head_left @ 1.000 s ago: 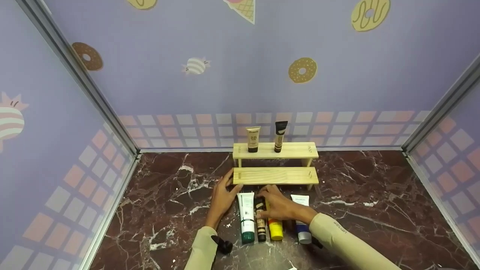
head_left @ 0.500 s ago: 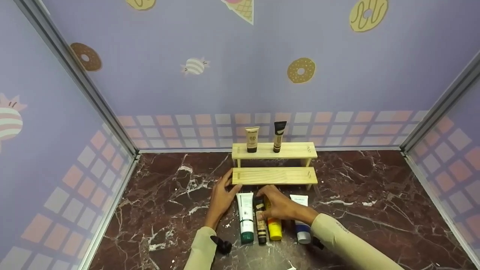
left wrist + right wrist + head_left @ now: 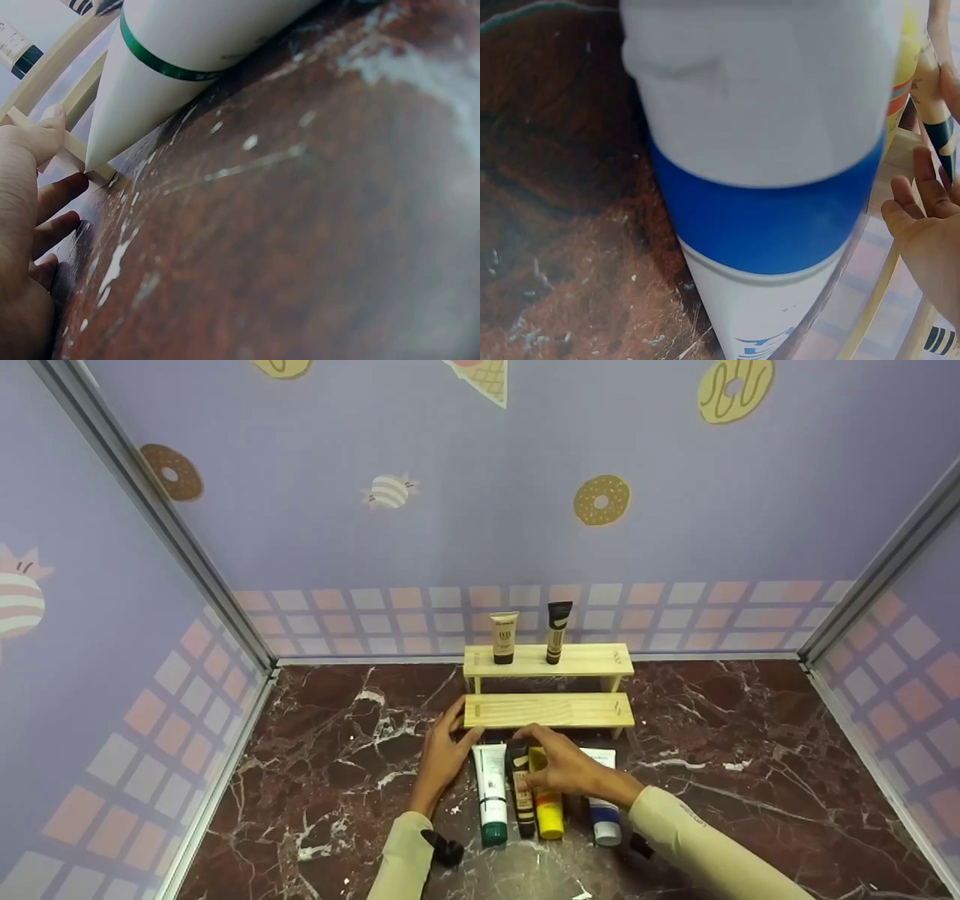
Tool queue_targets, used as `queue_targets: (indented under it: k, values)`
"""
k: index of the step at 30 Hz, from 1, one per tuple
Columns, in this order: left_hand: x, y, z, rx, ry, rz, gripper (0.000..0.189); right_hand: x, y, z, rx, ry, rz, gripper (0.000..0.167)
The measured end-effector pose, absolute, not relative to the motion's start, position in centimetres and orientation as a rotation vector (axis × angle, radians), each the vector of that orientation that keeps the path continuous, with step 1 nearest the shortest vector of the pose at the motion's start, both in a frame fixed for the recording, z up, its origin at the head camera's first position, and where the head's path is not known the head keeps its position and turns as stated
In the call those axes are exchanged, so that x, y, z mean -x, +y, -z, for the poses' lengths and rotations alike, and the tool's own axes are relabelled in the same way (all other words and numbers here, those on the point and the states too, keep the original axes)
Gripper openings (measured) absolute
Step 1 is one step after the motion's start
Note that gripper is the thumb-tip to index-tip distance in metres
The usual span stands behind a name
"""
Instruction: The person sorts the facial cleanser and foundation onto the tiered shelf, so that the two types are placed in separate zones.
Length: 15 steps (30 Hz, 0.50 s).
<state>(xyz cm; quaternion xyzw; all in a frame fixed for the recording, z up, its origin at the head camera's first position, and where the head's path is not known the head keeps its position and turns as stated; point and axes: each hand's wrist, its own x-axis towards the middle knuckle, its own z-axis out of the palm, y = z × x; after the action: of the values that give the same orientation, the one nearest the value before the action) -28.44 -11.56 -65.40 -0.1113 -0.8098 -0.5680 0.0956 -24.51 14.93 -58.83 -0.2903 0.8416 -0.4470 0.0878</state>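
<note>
My right hand [image 3: 574,769] pinches a slim black-and-beige cosmetic tube [image 3: 523,802] between thumb and fingers, just in front of a two-step wooden stand [image 3: 547,710]. In the right wrist view its fingers extend past the tube's dark end. Straight fingers of my left hand [image 3: 444,754] touch the stand's lower left end, the thumb at its front. Between the hands lies a white tube with a green cap [image 3: 493,795]. Partly under the right hand is a yellow tube [image 3: 550,816]. A white-and-blue tube [image 3: 604,814] lies below the right wrist.
On the stand's upper step stand a beige BB tube [image 3: 504,637] and a black-and-beige tube [image 3: 556,634]. The dark marbled tabletop [image 3: 337,780] is bounded by patterned panels at the back and sides.
The pinched black-and-beige tube has shifted slightly forward, its near end now farther from me. My right hand has moved a little with it. The left hand stays at the stand.
</note>
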Motion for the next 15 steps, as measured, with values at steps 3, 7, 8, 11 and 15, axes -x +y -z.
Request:
queue_targets:
  k: [3, 7, 8, 11, 15]
  values:
    - [28.44, -11.51, 65.39, 0.324, -2.404, 1.69, 0.075, 24.41, 14.97, 58.85, 0.867, 2.496, 1.359, 0.07]
    - [28.46, -11.5, 65.42, 0.317, -2.395, 1.724, 0.075, 24.31, 15.02, 58.86, 0.878, 2.5, 1.382, 0.07]
    - [28.48, -11.51, 65.45, 0.319, -2.392, 1.731, 0.075, 24.29, 15.04, 58.87, 0.881, 2.5, 1.392, 0.07]
    - [28.49, -11.55, 65.48, 0.321, -2.395, 1.733, 0.076, 24.19, 15.05, 58.88, 0.883, 2.496, 1.421, 0.069]
    - [28.46, -11.64, 65.52, 0.355, -2.412, 1.679, 0.076, 23.99, 15.02, 58.96, 0.862, 2.475, 1.469, 0.068]
